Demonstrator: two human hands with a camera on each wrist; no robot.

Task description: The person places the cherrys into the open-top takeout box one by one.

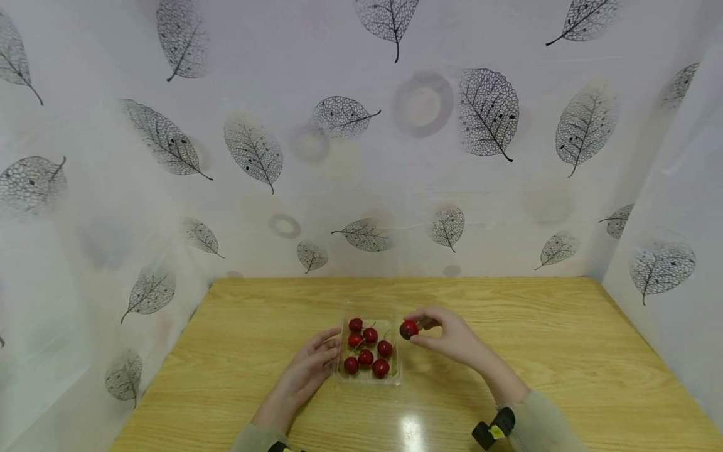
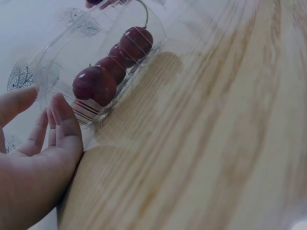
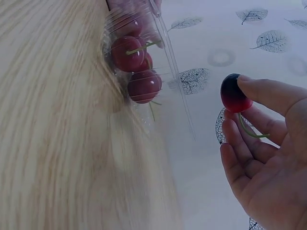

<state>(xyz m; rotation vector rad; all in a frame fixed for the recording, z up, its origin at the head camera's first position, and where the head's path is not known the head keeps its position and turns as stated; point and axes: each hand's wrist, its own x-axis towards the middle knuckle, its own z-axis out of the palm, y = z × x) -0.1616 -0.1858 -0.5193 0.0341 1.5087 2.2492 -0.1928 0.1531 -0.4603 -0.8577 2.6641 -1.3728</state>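
The right hand (image 1: 452, 339) pinches a single cherry (image 1: 408, 329) between thumb and fingertips, holding it in the air just beside the right wall of the clear plastic tray (image 1: 395, 376). The left hand (image 1: 307, 370) lies released, its straight fingers resting against the tray's opposite wall and steadying it on the wooden counter (image 1: 565, 351). The tray sits between the two hands, with seven more cherries (image 1: 366, 358) lying loose inside it.

The pinch looks light and the cherry is round and smooth, so it could slip from the fingertips, drop to the counter and roll away from the right hand. The tray is thin and light; a harder push from the left hand would likely slide or tip it toward the right hand and spill the fruit.

The right wrist view shows what the head view does not: the held cherry (image 3: 233, 93) has a thin green stem (image 3: 249, 130) trailing down across the fingers (image 3: 240, 143), and the thumb presses on the fruit, not the stem. The left wrist view shows the fingertips (image 2: 64, 117) flat against the ribbed tray wall (image 2: 91, 112) without curling round it. Only the head view shows both hands and the whole tray together.
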